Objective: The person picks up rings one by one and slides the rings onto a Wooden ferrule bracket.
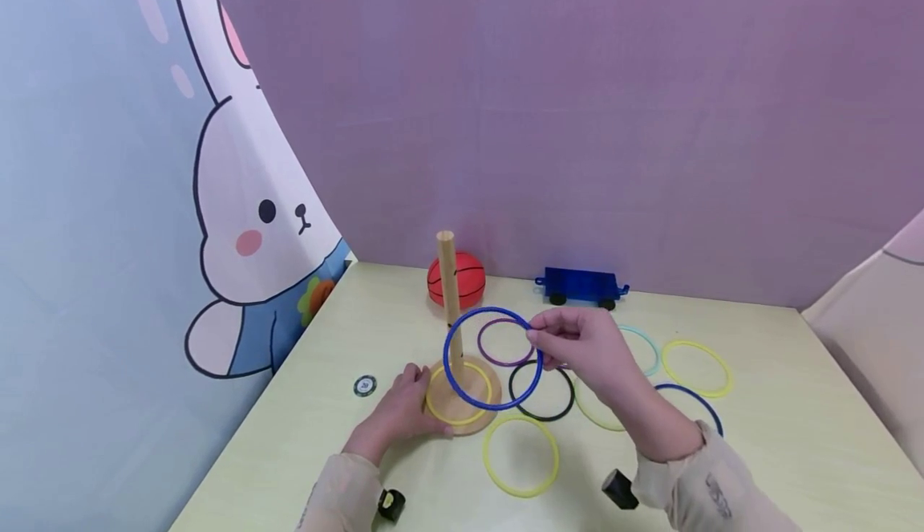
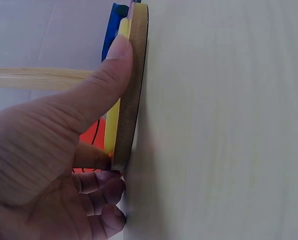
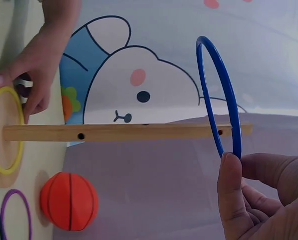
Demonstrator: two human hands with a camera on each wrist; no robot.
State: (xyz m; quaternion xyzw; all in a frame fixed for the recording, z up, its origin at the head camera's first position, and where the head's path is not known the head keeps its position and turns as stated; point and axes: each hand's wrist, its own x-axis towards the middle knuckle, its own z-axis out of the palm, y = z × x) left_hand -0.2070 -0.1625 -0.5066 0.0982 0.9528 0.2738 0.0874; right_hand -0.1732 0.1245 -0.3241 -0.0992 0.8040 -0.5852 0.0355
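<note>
Rings: at least nine
Stand: one
Ball: one, stand's 12 o'clock
Wagon: one
Chip: one
Black pieces: two

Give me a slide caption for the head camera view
Right hand pinches a blue ring while the left hand holds the wooden base, a yellow ring lying around its post.
</note>
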